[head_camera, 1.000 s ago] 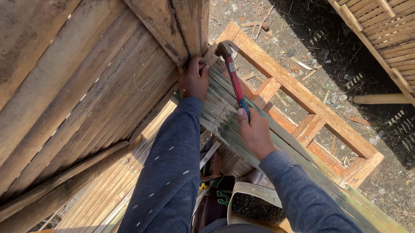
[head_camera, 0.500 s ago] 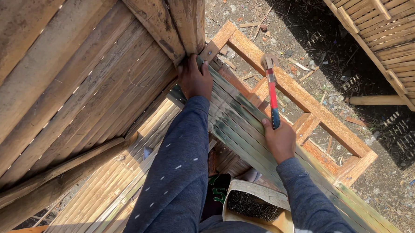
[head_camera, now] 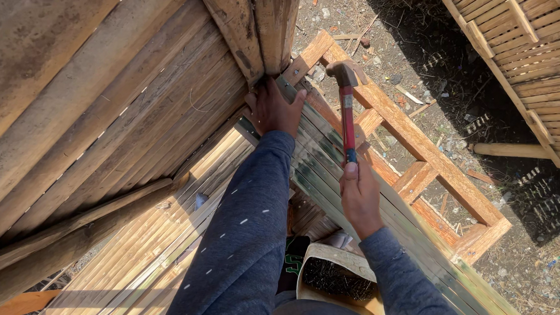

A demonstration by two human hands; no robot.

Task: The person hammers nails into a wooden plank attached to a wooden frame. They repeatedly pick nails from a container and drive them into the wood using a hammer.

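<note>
Since the earlier frame, hammer had swung left, back toward the corner, head closer to the left hand; half a second before it was out over the ladder-like wooden frame. Left hand had stayed put at the post.

Hammer's long axis ran nearly straight up the picture, handle end low, head up and away from the person. Red shaft, dark grip, steel head at the top, face turned left, just beside the corner of the frame's top rail. It was raised, head touching nothing as far as could be told.

Right hand was clamped round the hammer's grip, thumb up along the shaft, forearm coming from bottom right, blue sleeve. Left arm reached straight out, blue sleeve, hand pressed flat with fingers bunched against the bamboo strips where they met the post; whether it pinched a nail could not be told.

Counts: one hammer, two hands, one wooden frame on the ground, one bamboo panel top right.
</note>
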